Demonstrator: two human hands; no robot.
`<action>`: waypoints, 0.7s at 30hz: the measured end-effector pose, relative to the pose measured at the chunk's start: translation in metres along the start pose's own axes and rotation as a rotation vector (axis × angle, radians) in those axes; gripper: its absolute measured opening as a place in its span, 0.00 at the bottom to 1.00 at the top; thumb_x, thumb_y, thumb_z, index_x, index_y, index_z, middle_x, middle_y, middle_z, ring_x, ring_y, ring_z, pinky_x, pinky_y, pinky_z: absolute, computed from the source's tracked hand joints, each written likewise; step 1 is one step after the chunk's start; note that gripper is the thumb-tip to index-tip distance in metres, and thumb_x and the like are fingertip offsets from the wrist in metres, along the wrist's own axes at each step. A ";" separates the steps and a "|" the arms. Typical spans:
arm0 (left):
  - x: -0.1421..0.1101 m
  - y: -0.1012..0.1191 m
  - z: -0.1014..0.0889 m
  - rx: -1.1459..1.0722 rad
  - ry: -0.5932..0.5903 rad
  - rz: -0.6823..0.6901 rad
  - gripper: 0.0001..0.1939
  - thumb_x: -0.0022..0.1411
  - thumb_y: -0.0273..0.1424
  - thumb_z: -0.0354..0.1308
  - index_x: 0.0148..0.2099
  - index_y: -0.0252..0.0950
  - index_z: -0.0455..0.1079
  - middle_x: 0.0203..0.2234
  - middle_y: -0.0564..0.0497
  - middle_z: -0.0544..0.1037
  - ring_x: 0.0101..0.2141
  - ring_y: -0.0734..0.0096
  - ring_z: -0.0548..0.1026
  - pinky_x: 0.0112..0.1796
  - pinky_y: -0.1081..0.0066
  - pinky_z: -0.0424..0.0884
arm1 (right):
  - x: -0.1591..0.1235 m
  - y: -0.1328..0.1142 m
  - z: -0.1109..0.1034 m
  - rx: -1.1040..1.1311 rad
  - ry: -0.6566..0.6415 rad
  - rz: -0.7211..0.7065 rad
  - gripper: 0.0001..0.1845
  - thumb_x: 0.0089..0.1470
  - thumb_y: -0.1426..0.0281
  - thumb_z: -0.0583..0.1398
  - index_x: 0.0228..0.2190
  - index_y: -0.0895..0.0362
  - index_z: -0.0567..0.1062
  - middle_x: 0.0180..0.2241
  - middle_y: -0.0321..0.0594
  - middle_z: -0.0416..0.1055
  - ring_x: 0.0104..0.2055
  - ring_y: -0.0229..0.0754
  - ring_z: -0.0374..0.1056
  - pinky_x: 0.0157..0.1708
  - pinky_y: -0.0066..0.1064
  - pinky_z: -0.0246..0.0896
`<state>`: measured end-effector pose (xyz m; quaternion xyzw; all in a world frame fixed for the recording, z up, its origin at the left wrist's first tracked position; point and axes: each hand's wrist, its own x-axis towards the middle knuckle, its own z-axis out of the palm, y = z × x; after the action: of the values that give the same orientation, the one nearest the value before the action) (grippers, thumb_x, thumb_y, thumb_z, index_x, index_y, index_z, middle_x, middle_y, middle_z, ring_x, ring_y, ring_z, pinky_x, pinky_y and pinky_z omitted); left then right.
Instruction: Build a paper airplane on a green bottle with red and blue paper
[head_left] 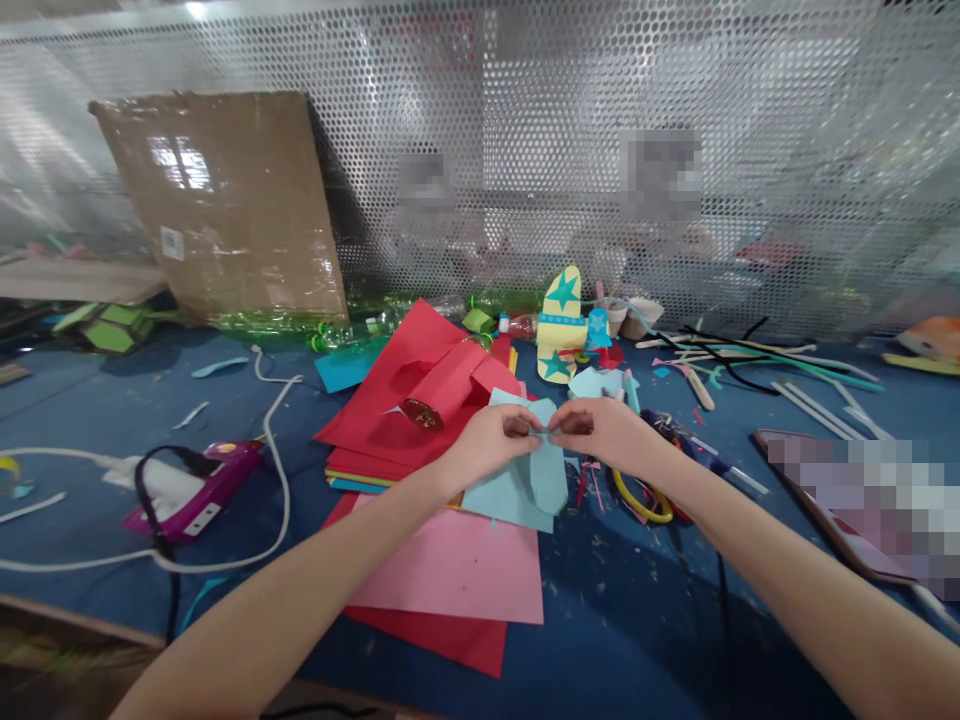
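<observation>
My left hand (499, 440) and my right hand (592, 430) meet over the paper pile, each pinching a light blue paper cutout (549, 478) with rounded ends. The fingertips nearly touch at its upper part. Beneath it lies a light blue sheet (499, 495), on top of a pink sheet (457, 570) and red sheets (367, 420). A red paper-wrapped tube (446, 385) rests just left of my hands. Behind them, a yellow cutout with blue stars (560, 325) leans upright. Yellow-handled scissors (641, 500) lie below my right hand, partly hidden.
A purple power strip (199, 495) with white and black cables sits at the left. To the right lies a phone (840, 500). Green plastic bottles (352, 335), a cardboard sheet (225, 200) and a perforated metal screen (555, 130) stand behind. Sticks and strips (757, 355) are scattered at right.
</observation>
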<state>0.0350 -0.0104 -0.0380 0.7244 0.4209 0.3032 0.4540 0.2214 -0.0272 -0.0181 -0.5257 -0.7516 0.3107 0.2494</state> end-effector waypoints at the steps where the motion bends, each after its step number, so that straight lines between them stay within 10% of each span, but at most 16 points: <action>1: -0.001 -0.001 0.001 0.031 -0.035 -0.003 0.05 0.51 0.25 0.60 0.34 0.34 0.73 0.24 0.52 0.76 0.28 0.70 0.75 0.30 0.73 0.68 | -0.003 0.000 0.002 -0.020 -0.018 0.014 0.04 0.46 0.72 0.62 0.29 0.56 0.75 0.22 0.36 0.77 0.26 0.42 0.73 0.26 0.30 0.63; 21: -0.014 0.014 0.014 0.478 -0.209 0.113 0.07 0.51 0.19 0.57 0.29 0.34 0.73 0.24 0.53 0.71 0.26 0.72 0.69 0.30 0.73 0.64 | -0.046 0.004 0.022 -0.286 0.051 -0.099 0.06 0.49 0.77 0.61 0.25 0.55 0.75 0.28 0.37 0.71 0.32 0.41 0.69 0.33 0.30 0.62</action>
<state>0.0446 -0.0316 -0.0318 0.8608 0.3901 0.1439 0.2934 0.2235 -0.0737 -0.0381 -0.5260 -0.8065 0.1744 0.2060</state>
